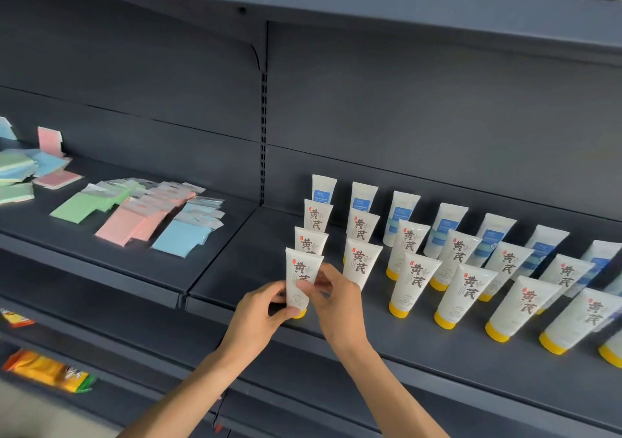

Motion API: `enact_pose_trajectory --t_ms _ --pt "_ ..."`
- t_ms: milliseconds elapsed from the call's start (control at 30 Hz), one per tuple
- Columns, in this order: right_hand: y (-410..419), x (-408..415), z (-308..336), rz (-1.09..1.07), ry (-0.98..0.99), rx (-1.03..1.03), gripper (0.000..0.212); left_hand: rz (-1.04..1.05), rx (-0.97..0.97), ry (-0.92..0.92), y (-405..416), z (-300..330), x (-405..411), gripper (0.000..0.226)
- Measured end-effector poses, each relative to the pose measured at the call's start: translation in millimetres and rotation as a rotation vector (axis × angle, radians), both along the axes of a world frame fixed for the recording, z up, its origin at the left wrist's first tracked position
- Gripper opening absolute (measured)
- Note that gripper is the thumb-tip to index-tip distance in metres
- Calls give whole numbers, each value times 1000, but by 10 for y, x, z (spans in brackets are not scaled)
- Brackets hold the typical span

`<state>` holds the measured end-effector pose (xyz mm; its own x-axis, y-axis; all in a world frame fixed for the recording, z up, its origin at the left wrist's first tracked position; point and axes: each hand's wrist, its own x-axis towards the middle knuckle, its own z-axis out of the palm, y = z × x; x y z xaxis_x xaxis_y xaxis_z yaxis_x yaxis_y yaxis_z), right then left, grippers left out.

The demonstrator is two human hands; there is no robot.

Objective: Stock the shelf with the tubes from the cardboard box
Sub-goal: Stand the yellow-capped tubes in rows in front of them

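A white tube with a yellow cap and dark characters stands cap-down at the front left of the dark shelf. My left hand grips its lower part from the left, and my right hand pinches it from the right. Behind it stand more yellow-capped tubes in rows running right, with blue-labelled white tubes in the back row. The cardboard box is not in view.
On the neighbouring shelf section to the left lie flat green, pink and blue packets and stacked pastel packs. Snack bags lie on a lower shelf at the bottom left. An upper shelf overhangs.
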<state>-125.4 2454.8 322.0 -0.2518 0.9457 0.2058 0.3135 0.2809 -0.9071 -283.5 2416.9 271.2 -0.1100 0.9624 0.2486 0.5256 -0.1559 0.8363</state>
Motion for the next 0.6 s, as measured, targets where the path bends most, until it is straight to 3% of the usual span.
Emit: enact_pose_trajectory --t_ms 267,433,600 --pt "-68 253 -29 -83 -252 186 35 66 124 176 -173 -27 -38 59" --pt "-121 592 21 -89 -440 363 47 140 200 431 -325 51 -63 57" --pt "-228 984 162 -24 -597 579 45 174 252 596 -448 229 83 58"
